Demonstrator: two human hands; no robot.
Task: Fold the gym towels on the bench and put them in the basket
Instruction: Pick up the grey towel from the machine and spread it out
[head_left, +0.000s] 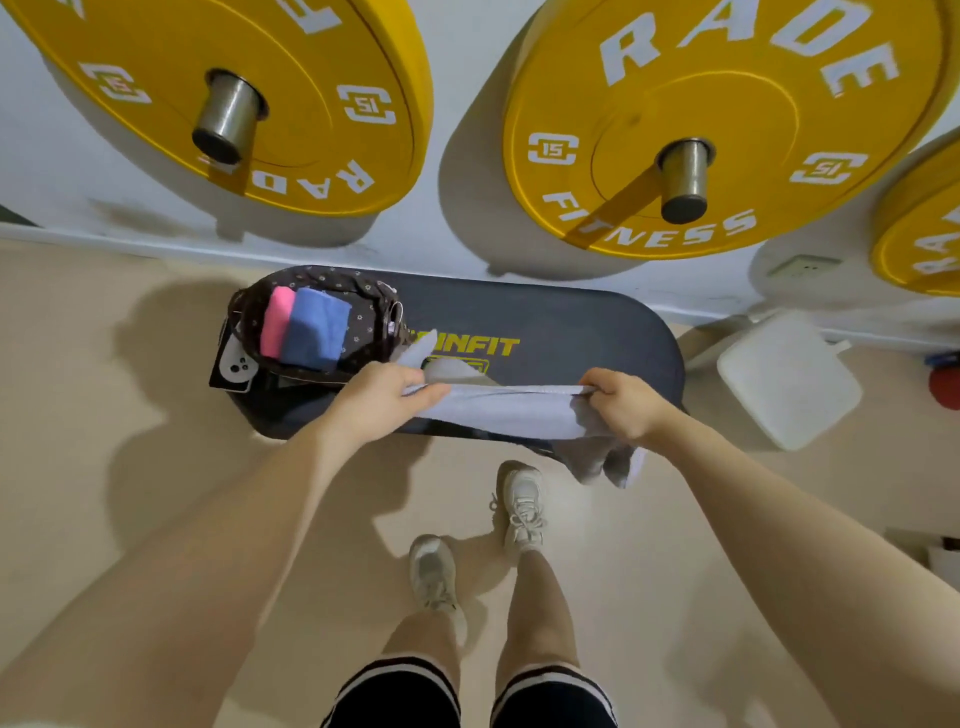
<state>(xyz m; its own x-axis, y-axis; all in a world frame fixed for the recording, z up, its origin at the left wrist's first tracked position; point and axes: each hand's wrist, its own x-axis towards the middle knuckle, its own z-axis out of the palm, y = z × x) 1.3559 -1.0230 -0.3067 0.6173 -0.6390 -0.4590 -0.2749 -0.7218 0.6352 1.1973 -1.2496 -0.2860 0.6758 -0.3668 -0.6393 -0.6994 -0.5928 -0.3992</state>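
A pale grey towel (511, 410) is stretched over the front part of the black bench (571, 327). My left hand (387, 395) pinches its left end and my right hand (626, 405) grips its right end. A loose part of the towel hangs off the bench's front edge below my right hand. At the bench's left end stands a dark patterned fabric basket (363, 317). Inside it lie a folded pink towel (274, 322) and a folded blue towel (314, 330), side by side.
Yellow weight plates (727, 104) hang on pegs on the white wall behind the bench. A white square stool (787, 379) stands right of the bench. A white game controller (236, 366) sits by the basket's left side. My feet (522, 506) stand on the beige floor in front.
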